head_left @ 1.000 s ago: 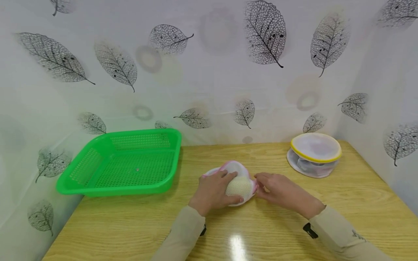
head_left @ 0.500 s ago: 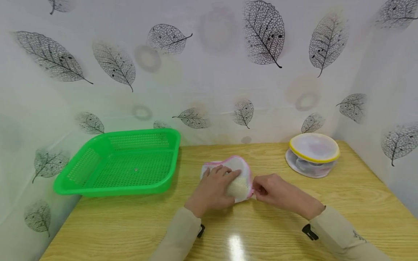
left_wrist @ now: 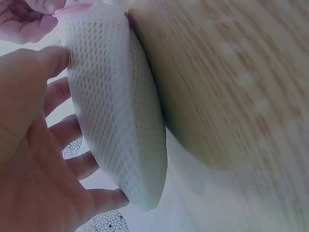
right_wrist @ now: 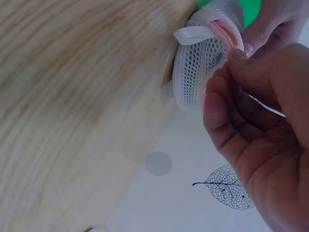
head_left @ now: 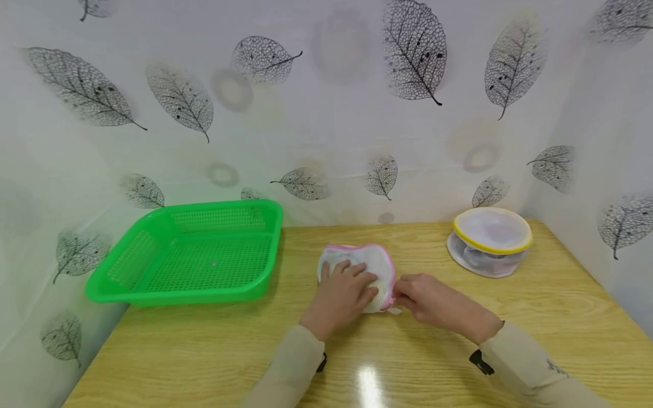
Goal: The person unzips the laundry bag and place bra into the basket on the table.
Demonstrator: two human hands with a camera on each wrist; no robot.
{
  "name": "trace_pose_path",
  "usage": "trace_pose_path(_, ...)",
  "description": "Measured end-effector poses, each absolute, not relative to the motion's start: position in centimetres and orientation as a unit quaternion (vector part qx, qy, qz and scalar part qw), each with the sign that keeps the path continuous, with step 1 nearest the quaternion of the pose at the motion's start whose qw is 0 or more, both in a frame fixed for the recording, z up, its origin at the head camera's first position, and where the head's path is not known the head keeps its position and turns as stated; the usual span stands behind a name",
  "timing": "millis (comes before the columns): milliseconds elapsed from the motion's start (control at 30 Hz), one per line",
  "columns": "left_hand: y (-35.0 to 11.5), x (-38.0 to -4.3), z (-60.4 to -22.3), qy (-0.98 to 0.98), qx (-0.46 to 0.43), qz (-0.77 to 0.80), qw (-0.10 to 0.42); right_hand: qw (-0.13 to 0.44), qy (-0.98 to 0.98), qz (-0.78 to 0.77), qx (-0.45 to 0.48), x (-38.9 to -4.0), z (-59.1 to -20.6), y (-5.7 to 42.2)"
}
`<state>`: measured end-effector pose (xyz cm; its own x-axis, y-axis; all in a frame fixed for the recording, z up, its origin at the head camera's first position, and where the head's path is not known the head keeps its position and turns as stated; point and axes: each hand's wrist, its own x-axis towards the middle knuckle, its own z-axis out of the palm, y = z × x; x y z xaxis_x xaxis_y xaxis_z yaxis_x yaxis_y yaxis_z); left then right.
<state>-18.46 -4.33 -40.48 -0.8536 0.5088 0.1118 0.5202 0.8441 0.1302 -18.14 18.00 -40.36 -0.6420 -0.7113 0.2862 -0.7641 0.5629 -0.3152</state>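
A white mesh laundry bag (head_left: pixel 380 263) with pink zipper edging lies on the table between my hands, plump in the left wrist view. My left hand (head_left: pixel 342 297) rests on its upper side with fingers spread; in the left wrist view the fingertips of this hand (left_wrist: pixel 34 169) touch the mesh along one side. At the bag's near right corner, my right hand (head_left: pixel 431 300) has thumb and curled fingers pinched together at the pink zipper (right_wrist: pixel 226 33). The pinched part is hidden by the fingertips. A white fabric tab (right_wrist: pixel 193 35) sticks out beside the zipper end.
A green plastic basket (head_left: pixel 178 297) with perforated sides stands at the back left of the wooden table (head_left: pixel 408 362). Toward the back right sits a round white mesh bag (head_left: pixel 492 229) with a yellow rim. A leaf-patterned sheet (head_left: pixel 331 130) hangs behind the table.
The bag has turned and flattened, its pink edge now running along the far and right sides. My left hand's fingers have shifted over it. My right hand stays at the corner.
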Motion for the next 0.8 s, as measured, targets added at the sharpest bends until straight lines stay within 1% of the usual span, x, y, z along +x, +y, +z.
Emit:
trace_pose_path(167,-4.2,-19.0,-40.3,-0.957,-0.274,-0.09,0.026,0.061,-0.886,0.196,0.416,-18.1,-41.0,18.0)
trace_pose_path(367,-4.1,-19.3,-40.6,-0.958,-0.275,-0.079,0.027,0.062,-0.896,0.177,0.403,-18.2,-41.0,18.1)
trace_pose_path(800,-4.2,-19.6,-40.8,-0.958,-0.277,-0.071,0.024,0.082,-0.914,0.144,0.37,-18.5,-41.5,18.4)
